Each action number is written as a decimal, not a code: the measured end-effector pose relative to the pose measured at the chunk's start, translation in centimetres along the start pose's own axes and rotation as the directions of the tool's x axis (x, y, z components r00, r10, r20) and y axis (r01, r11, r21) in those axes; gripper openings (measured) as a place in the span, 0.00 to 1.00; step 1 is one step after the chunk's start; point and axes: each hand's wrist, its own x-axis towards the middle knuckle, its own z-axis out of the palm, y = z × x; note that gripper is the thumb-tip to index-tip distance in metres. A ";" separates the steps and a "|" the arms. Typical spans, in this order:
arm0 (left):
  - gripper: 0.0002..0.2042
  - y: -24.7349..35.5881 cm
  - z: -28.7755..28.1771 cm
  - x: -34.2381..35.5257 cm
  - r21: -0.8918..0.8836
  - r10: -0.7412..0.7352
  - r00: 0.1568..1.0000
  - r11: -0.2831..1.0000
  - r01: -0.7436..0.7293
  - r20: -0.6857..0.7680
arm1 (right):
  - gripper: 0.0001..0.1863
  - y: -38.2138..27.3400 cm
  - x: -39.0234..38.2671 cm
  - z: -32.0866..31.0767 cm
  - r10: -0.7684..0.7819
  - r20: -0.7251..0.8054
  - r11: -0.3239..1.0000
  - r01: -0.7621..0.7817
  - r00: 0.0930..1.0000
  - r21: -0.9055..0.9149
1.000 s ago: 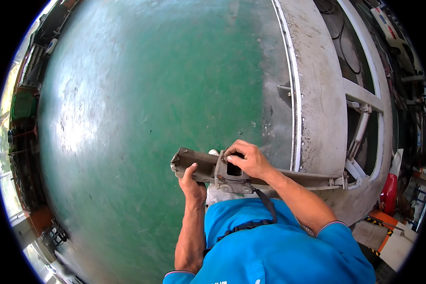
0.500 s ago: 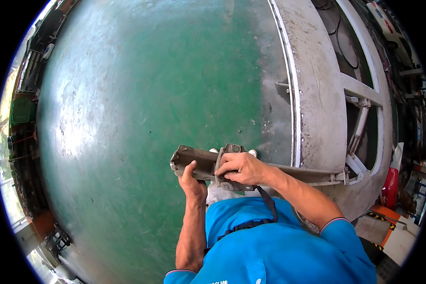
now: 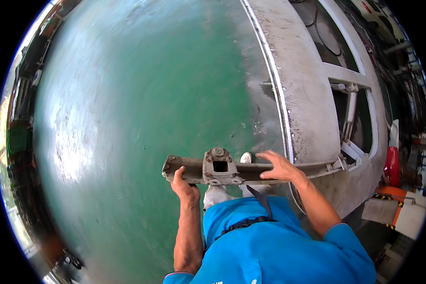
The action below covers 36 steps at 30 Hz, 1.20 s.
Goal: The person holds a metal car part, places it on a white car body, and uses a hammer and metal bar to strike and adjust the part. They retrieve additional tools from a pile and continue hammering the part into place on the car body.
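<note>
A person in a blue shirt (image 3: 270, 246) and a black belt (image 3: 244, 224) looks down from the bottom of the frame. The left hand (image 3: 185, 188) is at the lower middle. Its fingers are closed around the left part of a long grey bar (image 3: 190, 169), with the thumb on top. The bar runs sideways from the lower middle to the right of the frame. A block (image 3: 216, 174) with a square hole sits on it, just right of the left hand. The right hand (image 3: 283, 168) is further right, over the bar. Its fingers are spread wide and hold nothing. I cannot tell if they touch the bar. Below the bar, one white shoe (image 3: 245, 157) peeks out. The green floor (image 3: 142, 104) fills the middle and left. A dirty grey platform (image 3: 307, 90) takes up the upper right, with a white frame (image 3: 344, 75) beside it.
</note>
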 end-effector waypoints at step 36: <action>0.19 6.7 21.6 -3.2 0.161 0.088 0.873 0.969 -0.187 0.481 | 0.52 14.6 -7.0 -4.9 -0.102 -0.366 0.884 -0.085 0.925 -0.460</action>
